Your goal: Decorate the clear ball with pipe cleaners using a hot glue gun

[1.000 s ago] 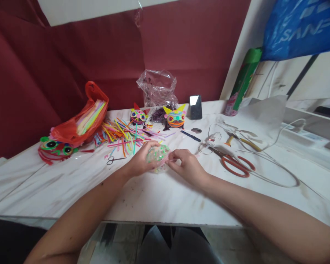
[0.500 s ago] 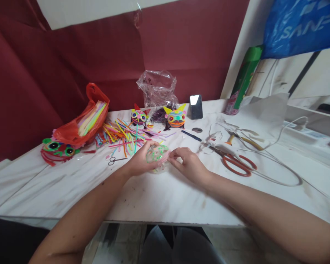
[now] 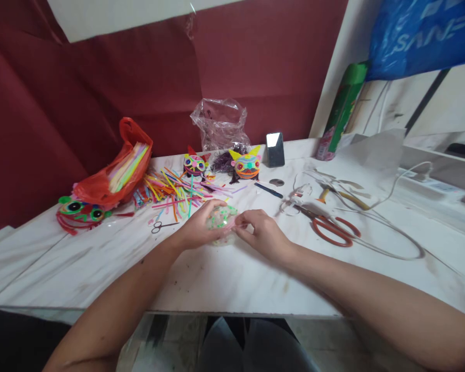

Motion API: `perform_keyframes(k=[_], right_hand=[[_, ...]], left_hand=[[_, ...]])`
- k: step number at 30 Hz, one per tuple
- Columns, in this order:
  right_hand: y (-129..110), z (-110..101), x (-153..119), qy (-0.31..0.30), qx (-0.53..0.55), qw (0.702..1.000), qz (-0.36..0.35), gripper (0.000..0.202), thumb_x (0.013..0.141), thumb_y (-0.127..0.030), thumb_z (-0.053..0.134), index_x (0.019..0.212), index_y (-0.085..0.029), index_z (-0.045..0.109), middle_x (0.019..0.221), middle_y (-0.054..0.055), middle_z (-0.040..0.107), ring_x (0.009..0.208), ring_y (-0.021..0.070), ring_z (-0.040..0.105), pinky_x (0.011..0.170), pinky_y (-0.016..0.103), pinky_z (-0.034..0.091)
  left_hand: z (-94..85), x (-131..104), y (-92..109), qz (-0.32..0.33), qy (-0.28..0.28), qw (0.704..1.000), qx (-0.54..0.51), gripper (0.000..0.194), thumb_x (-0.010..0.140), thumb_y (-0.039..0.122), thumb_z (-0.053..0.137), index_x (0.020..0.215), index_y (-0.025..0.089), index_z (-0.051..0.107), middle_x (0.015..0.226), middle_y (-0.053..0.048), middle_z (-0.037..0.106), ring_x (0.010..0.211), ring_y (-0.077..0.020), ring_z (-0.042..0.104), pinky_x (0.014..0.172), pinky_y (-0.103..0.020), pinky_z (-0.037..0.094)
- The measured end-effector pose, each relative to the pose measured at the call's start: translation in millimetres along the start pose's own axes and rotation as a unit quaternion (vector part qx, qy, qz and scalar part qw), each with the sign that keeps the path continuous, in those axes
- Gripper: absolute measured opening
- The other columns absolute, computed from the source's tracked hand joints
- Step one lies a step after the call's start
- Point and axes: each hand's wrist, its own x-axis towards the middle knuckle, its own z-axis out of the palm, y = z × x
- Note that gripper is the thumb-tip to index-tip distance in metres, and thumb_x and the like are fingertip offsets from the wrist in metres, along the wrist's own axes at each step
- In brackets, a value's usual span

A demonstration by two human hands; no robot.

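My left hand [image 3: 203, 226] is wrapped around the far-left side of a rounded, see-through shell with green spots [image 3: 221, 217] and pale pink along its lower right edge. My right hand [image 3: 261, 231] pinches the end of a thin pink strip [image 3: 229, 227] against that edge. The fingertips hide part of the strip. Both hands are just above the white marbled tabletop [image 3: 201, 284]. Beyond them stand two small colourful lion-like heads, one with red horns [image 3: 196, 164] and one with yellow horns [image 3: 247, 166].
Loose coloured strips [image 3: 178, 194] and small scissors [image 3: 163, 226] lie left, near a red bag [image 3: 112, 178] and a larger decorated head [image 3: 81, 214]. Right are orange-handled scissors [image 3: 335, 230], a white glue gun [image 3: 300, 194] with cables, a phone [image 3: 275, 150] and a green spray can [image 3: 343, 111].
The spotted shell has turned slightly in my left hand. My right hand has shifted a little left, still pinching at the edge. The rest of the table looks unchanged.
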Motion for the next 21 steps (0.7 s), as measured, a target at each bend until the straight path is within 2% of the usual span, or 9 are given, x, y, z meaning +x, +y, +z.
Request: perform_keyframes(k=[3,7,12,17,21], right_hand=[[-0.3,-0.3,-0.1,0.007,0.004,1.0,-0.002,0.007,0.078,-0.012,0.067,0.077,-0.017,0.062,0.07,0.003,0.069,0.068,0.0173,0.064,0.069,0.029,0.048],[3.6,-2.3,0.6,0.009,0.014,1.0,-0.017,0.009,0.079,-0.01,0.064,0.078,-0.018,0.062,0.072,0.004,0.07,0.069,0.0172,0.065,0.068,0.028,0.048],[8.5,-3.3,1.5,0.006,0.001,0.999,-0.04,0.01,0.083,-0.011,0.063,0.078,-0.019,0.061,0.073,0.004,0.069,0.07,0.0175,0.064,0.07,0.03,0.048],[7.8,-2.3,0.5,0.012,-0.011,0.999,-0.051,0.009,0.082,-0.011,0.064,0.078,-0.018,0.061,0.072,0.004,0.069,0.069,0.0177,0.064,0.07,0.03,0.048],[5.1,-1.0,-0.6,0.007,-0.015,0.999,-0.05,0.009,0.083,-0.012,0.063,0.077,-0.019,0.061,0.071,0.004,0.068,0.068,0.0175,0.063,0.07,0.03,0.047]], left_hand=[[0.3,-0.1,3.8,-0.007,0.006,1.0,-0.012,0.059,0.074,0.049,0.066,0.121,0.018,0.048,0.129,-0.013,0.053,0.126,-0.0312,0.048,0.106,-0.042,0.04],[1.1,0.3,-1.6,-0.018,0.016,0.999,-0.031,0.064,0.071,0.049,0.069,0.122,0.019,0.046,0.131,-0.014,0.051,0.127,-0.0321,0.046,0.105,-0.043,0.041],[2.1,0.4,-10.2,0.011,0.017,0.999,-0.051,0.066,0.069,0.048,0.071,0.122,0.018,0.046,0.131,-0.015,0.05,0.128,-0.0318,0.045,0.109,-0.043,0.038],[4.0,0.1,-8.9,0.044,0.013,0.999,-0.026,0.06,0.073,0.045,0.071,0.121,0.019,0.047,0.132,-0.014,0.049,0.131,-0.03,0.044,0.112,-0.042,0.035],[6.9,0.0,-7.3,0.039,0.028,0.999,-0.011,0.059,0.074,0.048,0.07,0.12,0.02,0.047,0.13,-0.013,0.05,0.129,-0.0291,0.045,0.111,-0.043,0.036]])
